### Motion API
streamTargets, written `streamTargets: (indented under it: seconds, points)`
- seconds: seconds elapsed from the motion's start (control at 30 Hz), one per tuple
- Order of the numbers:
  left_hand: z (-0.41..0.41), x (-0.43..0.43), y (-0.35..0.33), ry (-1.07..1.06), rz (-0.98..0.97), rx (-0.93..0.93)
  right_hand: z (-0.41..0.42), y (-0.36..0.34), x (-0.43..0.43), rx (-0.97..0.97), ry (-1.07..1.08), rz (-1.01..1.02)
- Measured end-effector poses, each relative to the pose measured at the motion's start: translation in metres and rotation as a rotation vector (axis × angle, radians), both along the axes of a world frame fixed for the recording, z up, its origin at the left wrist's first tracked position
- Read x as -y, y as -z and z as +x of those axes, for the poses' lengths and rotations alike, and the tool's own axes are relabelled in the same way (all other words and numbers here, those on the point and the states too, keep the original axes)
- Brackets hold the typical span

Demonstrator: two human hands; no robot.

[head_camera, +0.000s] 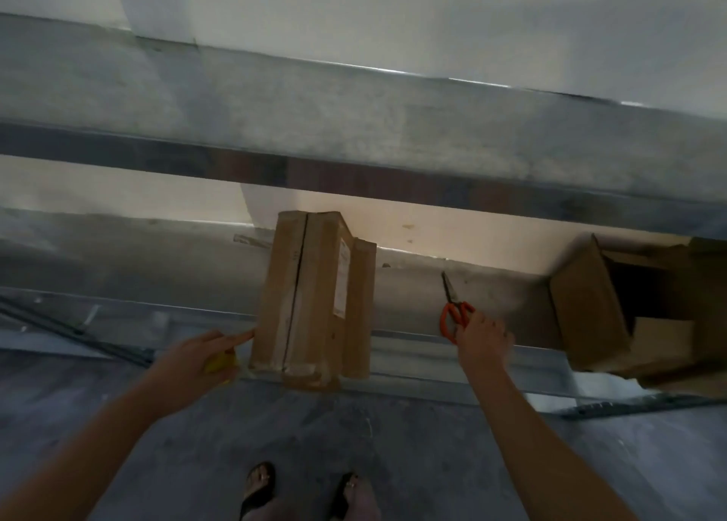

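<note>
A taped brown cardboard box [310, 296] stands on a grey metal shelf [177, 280], its front end over the shelf's edge, a white label on its right side. My left hand [204, 353] touches the box's lower left corner with straight fingertips, and something yellow [220, 363] sits under the palm. My right hand [482, 335] grips the orange handles of a pair of scissors [452, 304]. Its blades point away from me over the shelf, right of the box.
An opened cardboard box [598, 316] lies on the shelf at the right. A second metal shelf [354, 119] runs above, against a white wall. Below is a grey floor [314, 434], with my feet in dark sandals [257, 489] at the bottom.
</note>
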State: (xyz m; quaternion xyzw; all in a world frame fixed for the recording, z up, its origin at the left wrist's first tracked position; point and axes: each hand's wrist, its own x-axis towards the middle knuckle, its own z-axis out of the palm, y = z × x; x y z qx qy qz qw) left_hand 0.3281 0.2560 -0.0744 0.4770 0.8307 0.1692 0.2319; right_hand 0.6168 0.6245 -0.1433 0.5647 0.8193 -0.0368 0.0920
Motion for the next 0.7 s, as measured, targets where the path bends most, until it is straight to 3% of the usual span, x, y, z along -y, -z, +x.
streamTargets:
  seconds: [0.13,0.3,0.5,0.7]
  points:
    - [-0.002,0.003,0.0,0.002,0.002,-0.001,-0.002,-0.005,0.008,-0.029,0.047,-0.024]
    - [-0.007,0.0,-0.004,0.056,-0.001,0.024,0.017,-0.035,0.06,-0.252,0.119,-0.182]
    - [-0.022,0.002,-0.001,0.179,0.002,0.074,0.041,-0.068,0.19,-0.586,0.179,-0.201]
    - [-0.037,-0.001,0.005,0.274,0.057,0.175,0.012,-0.063,0.333,-0.942,0.268,-0.241]
